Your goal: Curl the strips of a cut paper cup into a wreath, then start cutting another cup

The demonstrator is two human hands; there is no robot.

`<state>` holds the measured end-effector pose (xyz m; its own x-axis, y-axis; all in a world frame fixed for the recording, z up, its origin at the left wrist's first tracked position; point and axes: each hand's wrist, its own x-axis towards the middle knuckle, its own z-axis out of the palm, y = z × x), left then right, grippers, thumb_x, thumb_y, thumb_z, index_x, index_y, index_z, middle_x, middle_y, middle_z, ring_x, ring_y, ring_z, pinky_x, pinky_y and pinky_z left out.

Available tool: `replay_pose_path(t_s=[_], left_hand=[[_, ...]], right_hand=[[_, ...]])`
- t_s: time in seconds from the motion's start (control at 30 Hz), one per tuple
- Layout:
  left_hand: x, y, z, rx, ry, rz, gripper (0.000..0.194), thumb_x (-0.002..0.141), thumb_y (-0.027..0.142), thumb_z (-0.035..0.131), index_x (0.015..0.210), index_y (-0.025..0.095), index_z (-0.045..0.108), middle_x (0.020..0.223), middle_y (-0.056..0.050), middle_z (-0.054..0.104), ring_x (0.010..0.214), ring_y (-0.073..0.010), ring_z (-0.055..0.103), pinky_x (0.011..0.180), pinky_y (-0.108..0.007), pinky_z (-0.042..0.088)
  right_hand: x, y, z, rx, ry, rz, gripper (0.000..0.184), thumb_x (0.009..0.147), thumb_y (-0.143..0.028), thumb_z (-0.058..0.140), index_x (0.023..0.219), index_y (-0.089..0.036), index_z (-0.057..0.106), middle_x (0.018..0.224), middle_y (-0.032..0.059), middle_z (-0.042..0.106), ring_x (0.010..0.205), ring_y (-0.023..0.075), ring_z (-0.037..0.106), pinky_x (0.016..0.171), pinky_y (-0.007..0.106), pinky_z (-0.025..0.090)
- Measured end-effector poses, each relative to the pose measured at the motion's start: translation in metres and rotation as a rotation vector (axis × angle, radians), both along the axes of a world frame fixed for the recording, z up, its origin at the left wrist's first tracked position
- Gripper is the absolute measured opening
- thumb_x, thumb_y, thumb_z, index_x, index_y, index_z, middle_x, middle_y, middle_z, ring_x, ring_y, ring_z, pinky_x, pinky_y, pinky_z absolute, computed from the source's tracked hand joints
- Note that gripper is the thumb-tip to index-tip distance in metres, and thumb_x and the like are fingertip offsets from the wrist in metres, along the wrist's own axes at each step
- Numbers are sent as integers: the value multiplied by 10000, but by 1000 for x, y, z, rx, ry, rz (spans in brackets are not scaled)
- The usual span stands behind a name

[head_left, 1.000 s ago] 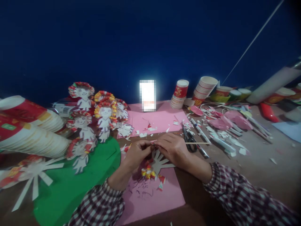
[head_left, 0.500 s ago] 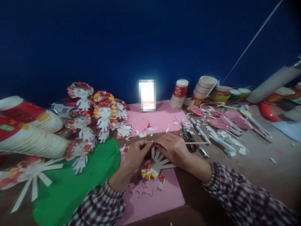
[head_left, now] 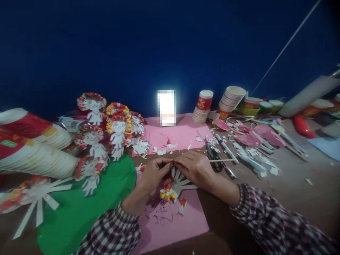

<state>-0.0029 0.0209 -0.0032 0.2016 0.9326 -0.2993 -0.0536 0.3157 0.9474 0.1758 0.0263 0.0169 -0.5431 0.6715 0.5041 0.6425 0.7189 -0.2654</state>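
Fingertips nearly together, my left hand (head_left: 152, 177) and my right hand (head_left: 198, 168) are closed in a pinch at one strip of a cut paper cup (head_left: 178, 184). The cup's base is fanned into white strips, and several at its lower left are rolled into red and yellow curls (head_left: 168, 194). A thin wooden stick (head_left: 222, 160) sticks out to the right from my right hand, level with the pinch; its other end is hidden by the fingers. Beneath lies a pink sheet (head_left: 183, 223) with dark scribbles and small red scraps.
Paper dolls with curled rims (head_left: 118, 131) stand at left, behind a green sheet (head_left: 87, 212). Stacked paper cups (head_left: 39, 156) lie far left; more cups (head_left: 231, 101) stand at the back. Scissors (head_left: 214, 156), a marker (head_left: 225, 148) and scraps lie right. A bright blurred screen (head_left: 166, 108) stands centre back.
Both hands stay in nearly the same place, with the fingertips shifting only slightly at the pinch. A bit of red now shows between them. The surrounding things are unmoved.
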Motion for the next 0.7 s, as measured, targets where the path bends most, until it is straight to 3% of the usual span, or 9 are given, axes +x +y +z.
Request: replay_pose_path(t_s=[0.2,0.4,0.57,0.7], left_hand=[[3,0,6,-29,-39,-5,279,671,349,722,846,135,690,598,31,538,487,-60,456,472,-214,480],[2,1,2,52,2,19,318,660,325,735,893,126,652,701,-14,628,546,-75,525,500,-198,483],[3,1,0,56,-37,12,425,689,347,714,1040,139,595,780,-38,654,580,-85,550,526,-212,503],[4,-1,2,8,-14,6,383,691,392,704,969,137,641,748,-29,630,570,-84,537,497,-199,487]], right_hand=[[-2,-1,4,-23,-9,-27,195,901,-211,468,845,-162,648,780,36,661,751,139,582,701,256,454],[-4,0,2,0,-7,-22,180,888,-187,481,897,-161,658,833,40,677,798,148,596,759,269,460],[-3,1,-1,-4,-29,-8,175,878,-172,491,897,-164,665,803,46,665,801,150,586,755,267,465],[-1,1,-1,17,-44,-1,183,884,-177,483,843,-152,660,772,50,651,771,151,571,731,269,466]])
